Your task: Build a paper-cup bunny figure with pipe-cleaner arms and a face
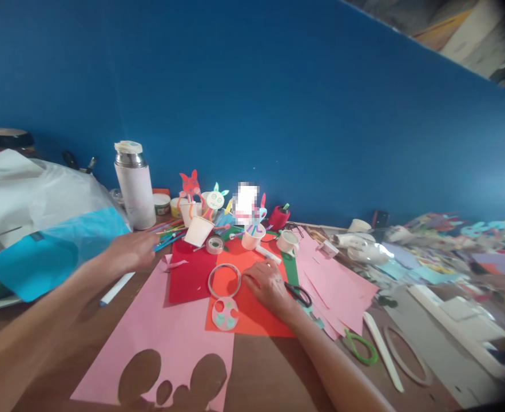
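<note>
My left hand [136,252] reaches to the pencils and markers [169,237] left of the paper cups; its fingertips are blurred, so its grip is unclear. My right hand [266,283] rests on the orange sheet [252,320], fingers apart and slightly bent, holding nothing. Just left of it lie a roll of tape [225,281] and a round pink paper face [225,313] with green and red parts. Black-handled scissors [299,293] are at the right wrist. A pink sheet [170,337] with round holes cut out lies in front, partly under a red sheet [187,280].
Paper cups [198,230] with paper animal figures stand by the blue wall [252,103]. A flask [135,189] and a plastic bag [55,194] are at left. More pink sheets [342,280], a green loop [364,349] and paper scraps [441,240] lie at right.
</note>
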Available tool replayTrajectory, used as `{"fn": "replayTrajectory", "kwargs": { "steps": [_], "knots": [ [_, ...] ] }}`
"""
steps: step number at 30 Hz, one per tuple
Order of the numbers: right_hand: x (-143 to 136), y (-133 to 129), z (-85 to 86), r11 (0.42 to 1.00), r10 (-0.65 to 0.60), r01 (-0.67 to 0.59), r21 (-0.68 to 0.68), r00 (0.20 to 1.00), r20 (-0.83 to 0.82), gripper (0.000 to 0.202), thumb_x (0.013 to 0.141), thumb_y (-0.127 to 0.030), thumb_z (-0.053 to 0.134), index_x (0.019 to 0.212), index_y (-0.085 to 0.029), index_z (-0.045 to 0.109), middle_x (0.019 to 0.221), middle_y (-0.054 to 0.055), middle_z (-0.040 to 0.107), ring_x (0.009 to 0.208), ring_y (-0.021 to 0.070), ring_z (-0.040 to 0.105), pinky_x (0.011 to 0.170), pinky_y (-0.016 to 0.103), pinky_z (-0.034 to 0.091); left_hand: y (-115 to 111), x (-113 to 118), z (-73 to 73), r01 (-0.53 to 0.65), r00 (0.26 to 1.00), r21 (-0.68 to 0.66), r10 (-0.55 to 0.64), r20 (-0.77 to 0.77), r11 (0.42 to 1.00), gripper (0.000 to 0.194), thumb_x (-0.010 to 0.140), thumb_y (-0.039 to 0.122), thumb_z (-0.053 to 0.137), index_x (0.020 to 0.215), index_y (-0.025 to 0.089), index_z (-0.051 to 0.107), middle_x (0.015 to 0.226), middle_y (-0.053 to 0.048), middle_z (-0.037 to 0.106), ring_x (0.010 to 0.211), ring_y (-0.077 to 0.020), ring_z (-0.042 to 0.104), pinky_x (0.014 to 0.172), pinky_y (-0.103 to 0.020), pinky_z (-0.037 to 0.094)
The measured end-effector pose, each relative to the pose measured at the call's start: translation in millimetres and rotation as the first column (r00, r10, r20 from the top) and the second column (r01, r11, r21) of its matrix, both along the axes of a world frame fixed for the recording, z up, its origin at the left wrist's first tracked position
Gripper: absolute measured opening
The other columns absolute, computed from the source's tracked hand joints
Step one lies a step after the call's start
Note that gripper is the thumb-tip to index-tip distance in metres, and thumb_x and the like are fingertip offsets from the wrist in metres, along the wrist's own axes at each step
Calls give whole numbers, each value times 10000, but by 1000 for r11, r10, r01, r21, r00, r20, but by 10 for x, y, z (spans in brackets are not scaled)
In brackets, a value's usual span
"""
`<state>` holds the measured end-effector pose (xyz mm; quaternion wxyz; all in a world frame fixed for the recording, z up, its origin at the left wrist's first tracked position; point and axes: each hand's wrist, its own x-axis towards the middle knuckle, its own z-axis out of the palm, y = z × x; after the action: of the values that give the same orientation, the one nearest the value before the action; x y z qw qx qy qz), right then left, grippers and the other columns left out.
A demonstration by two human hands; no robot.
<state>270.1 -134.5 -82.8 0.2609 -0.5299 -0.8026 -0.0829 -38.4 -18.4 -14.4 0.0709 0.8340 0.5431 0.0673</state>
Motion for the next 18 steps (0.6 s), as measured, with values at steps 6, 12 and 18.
{"fn": "replayTrajectory", "kwargs": {
  "steps": [6, 12, 18],
  "knots": [
    [-95, -54, 88, 998, 60, -61, 0, 991, -117, 153, 837, -221, 478, 932, -188, 593, 739, 34, 637, 700, 151, 537, 776, 332, 310, -286, 430, 220, 169, 648, -345, 160, 745, 923, 308, 715, 272, 525, 995, 143, 513, 517, 20, 570, 489, -127, 542, 494, -220, 421],
    [-208, -134, 107, 972, 108, -187, -140, 891, -441, 468, 719, -305, 637, 1159, -236, 497, 822, 34, 636, 794, 186, 555, 818, 351, 374, -506, 845, -233, 398, 295, -612, 536, 791, 683, 161, 704, 175, 572, 781, 153, 433, 682, -40, 648, 657, -142, 638, 578, -218, 486],
    [-186, -63, -49, 899, -76, -371, -232, 390, -918, 197, 754, -313, 592, 923, -212, 594, 715, 7, 622, 629, 139, 578, 587, 257, 466, -694, 962, -470, 480, 378, -615, 486, 788, 625, 192, 715, 264, 578, 829, 147, 476, 601, -6, 618, 499, -115, 592, 463, -201, 444]
  ]
}}
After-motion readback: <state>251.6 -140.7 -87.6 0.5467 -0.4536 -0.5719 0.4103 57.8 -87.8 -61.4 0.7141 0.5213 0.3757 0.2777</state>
